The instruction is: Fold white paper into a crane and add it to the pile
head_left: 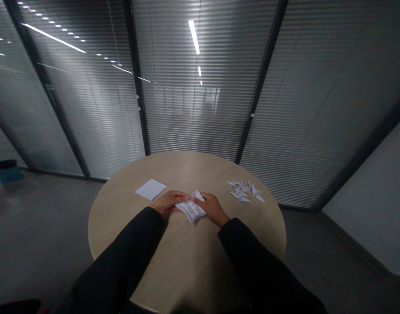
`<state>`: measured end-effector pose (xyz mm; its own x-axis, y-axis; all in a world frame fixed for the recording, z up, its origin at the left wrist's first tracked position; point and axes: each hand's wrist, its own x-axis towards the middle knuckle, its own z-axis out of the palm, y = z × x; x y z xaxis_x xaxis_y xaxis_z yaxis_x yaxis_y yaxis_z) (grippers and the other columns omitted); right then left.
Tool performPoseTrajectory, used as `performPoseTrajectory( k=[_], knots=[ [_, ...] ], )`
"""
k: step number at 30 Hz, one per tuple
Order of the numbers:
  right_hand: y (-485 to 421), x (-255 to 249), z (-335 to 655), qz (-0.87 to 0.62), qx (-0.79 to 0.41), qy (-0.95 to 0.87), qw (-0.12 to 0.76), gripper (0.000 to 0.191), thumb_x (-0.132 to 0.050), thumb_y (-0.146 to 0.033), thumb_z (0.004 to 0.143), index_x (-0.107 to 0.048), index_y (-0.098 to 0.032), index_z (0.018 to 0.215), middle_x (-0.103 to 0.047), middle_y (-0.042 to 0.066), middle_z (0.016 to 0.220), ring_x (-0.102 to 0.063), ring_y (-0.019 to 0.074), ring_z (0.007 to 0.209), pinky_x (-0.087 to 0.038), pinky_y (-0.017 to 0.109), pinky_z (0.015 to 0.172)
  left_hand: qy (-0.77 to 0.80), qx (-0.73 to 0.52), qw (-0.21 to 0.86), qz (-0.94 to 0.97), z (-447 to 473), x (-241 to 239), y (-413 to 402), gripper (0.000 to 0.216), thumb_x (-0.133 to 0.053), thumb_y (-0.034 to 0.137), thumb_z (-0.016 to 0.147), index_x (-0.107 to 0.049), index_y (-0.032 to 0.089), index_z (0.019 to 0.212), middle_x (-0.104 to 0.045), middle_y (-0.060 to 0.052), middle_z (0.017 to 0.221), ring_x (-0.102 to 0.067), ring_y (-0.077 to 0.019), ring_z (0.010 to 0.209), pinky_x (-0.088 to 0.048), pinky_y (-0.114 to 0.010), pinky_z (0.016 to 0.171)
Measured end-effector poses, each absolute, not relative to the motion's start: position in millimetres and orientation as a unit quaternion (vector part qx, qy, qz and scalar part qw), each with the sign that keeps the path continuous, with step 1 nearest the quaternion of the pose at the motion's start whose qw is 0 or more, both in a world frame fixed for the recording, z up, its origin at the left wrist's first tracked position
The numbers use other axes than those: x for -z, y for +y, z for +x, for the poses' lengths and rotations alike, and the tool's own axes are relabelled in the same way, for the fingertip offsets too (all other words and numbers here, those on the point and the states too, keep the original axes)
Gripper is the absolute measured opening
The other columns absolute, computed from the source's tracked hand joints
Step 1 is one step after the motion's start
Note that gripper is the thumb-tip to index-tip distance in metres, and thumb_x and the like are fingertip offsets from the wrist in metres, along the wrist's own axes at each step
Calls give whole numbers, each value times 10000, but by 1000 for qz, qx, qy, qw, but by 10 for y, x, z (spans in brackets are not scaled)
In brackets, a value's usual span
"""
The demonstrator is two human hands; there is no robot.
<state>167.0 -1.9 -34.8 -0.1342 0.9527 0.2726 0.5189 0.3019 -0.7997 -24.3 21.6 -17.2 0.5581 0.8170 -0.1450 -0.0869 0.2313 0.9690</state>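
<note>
A sheet of paper (193, 210), partly folded and printed with dark marks, is between my two hands just above or on the table. My left hand (169, 202) pinches its left edge near the top. At the upper right, my right hand (213, 206) grips it, with the thumb lying across the paper's face. Left of my hands lies a flat stack or sheet of white square paper (150, 189). Several folded white paper cranes (241, 192) lie in a cluster to the right.
The round wooden table (186, 270) is in front of me, its far edge close to a glass partition with blinds (193, 117). A blue bin (6, 171) with a dark rim stands on the floor at far left. A pale wall (376, 196) rises on the right.
</note>
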Motion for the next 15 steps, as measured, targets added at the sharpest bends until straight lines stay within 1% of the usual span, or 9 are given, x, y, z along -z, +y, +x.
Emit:
performPoseTrajectory(
  k=[3,7,12,15],
  knots=[
    [-9,356,1672,-526,-269,-714,375,354,-537,-481,789,-614,-155,676,-556,-13,586,-478,118,544,-296,218,487,337,-306,698,553,-236,150,195,418,-849,379,551,-731,75,813,-718,-102,749,-641,-149,647,-496,-252,648],
    [-20,341,1675,-531,-266,-717,365,369,-541,-480,778,-590,-156,608,-504,-27,544,-448,112,539,-286,216,495,334,-298,683,577,-218,95,135,396,-846,381,548,-736,81,782,-714,-92,716,-618,-139,621,-471,-257,639],
    [-13,351,1671,-523,-256,-718,382,359,-558,-449,762,-549,-170,535,-461,-34,512,-423,109,526,-266,223,494,364,-296,652,595,-198,87,115,381,-850,401,514,-734,99,716,-704,-80,668,-595,-138,574,-462,-266,607],
    [-5,341,1652,-514,-272,-701,413,316,-578,-415,743,-553,-176,537,-470,-41,511,-415,105,528,-270,222,498,384,-303,625,609,-193,128,145,376,-856,391,486,-726,97,680,-690,-72,621,-579,-139,540,-441,-259,564]
  ],
)
